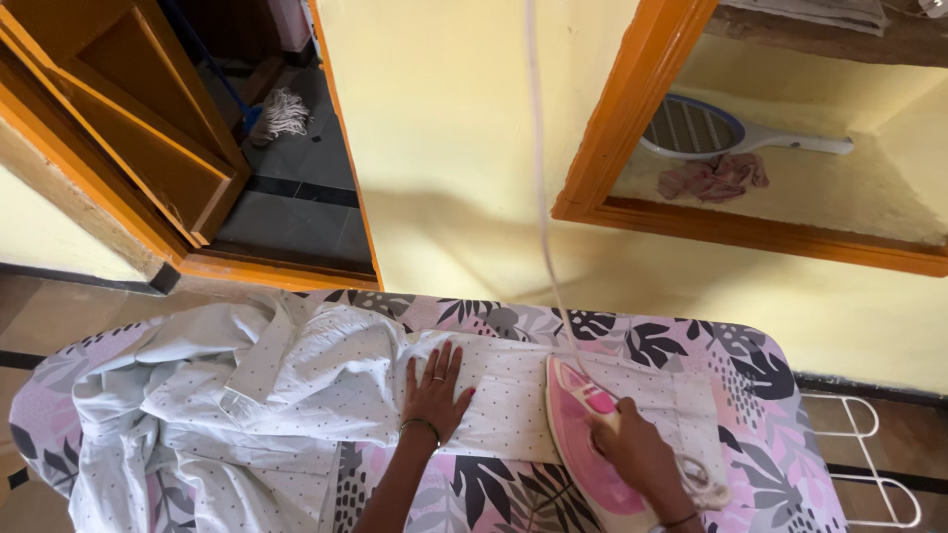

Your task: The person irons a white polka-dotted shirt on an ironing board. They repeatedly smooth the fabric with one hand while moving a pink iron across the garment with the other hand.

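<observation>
A white dotted shirt [247, 395] lies across an ironing board [750, 395] with a pink, leaf-patterned cover. One sleeve is stretched flat to the right. My left hand [434, 390] rests flat on that sleeve, fingers spread, with a ring and a bangle on it. My right hand [637, 449] grips the handle of a pink and white iron [583, 434], whose soleplate sits on the sleeve just right of my left hand. The iron's white cord [541, 178] runs up out of view.
A yellow wall stands behind the board. An orange-framed niche [632, 118] holds a racket-shaped swatter [711, 133] and a pink cloth [716, 178]. An open wooden door [128, 128] and a mop [281, 114] are at upper left. A white wire rack [874, 464] projects from the board's right end.
</observation>
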